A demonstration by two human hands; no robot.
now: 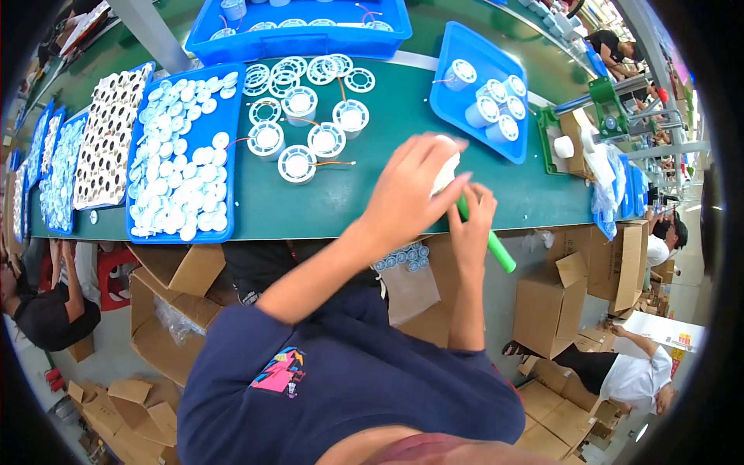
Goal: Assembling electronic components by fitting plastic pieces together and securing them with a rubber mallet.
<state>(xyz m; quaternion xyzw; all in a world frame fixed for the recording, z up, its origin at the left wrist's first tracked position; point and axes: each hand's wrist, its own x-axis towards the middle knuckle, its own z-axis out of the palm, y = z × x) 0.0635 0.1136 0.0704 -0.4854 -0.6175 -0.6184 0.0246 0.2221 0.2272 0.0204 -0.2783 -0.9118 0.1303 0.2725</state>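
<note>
Above the front edge of the green table, my left hand [411, 178] is wrapped round a white rounded part [445, 174], mostly hidden by the fingers. Close below it, my right hand [473, 221] grips a bright green stick-like tool [501, 252], one end pointing at the white part; its tip is hidden. Left of my hands stand several white cups with ring tops [298, 164], some trailing thin coloured wires. Behind them lie loose white rings [322, 70]. A blue tray [518, 147] at the right holds more of the ring-topped cups [481, 111].
A blue tray [229, 155] of small white discs lies at the left, beside a tray of white parts with dark holes [115, 132]. A deep blue bin [302, 45] stands at the back. A green metal fixture [552, 139] is on the right. Cardboard boxes [549, 306] fill the floor.
</note>
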